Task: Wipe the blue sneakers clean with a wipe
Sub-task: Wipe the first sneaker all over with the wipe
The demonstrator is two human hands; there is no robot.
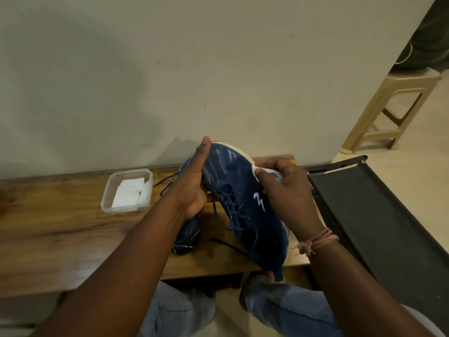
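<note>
A blue mesh sneaker with a white sole (243, 198) is held above the wooden bench (60, 227), toe away, by the left hand (194, 190). A white wipe (269, 175) is pinched against its right edge by the right hand (286, 190), the nearer grip. A second blue sneaker (187, 237) lies below.

Wooden table (60, 229) (beige stool (393, 110) beyond)

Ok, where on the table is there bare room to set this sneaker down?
Bare wood lies left of the tub, out to the table edge, and in front of the tub along the near edge. It is crowded at the right end: the second sneaker and loose laces lie under the held sneaker, with a dark rack alongside.
</note>
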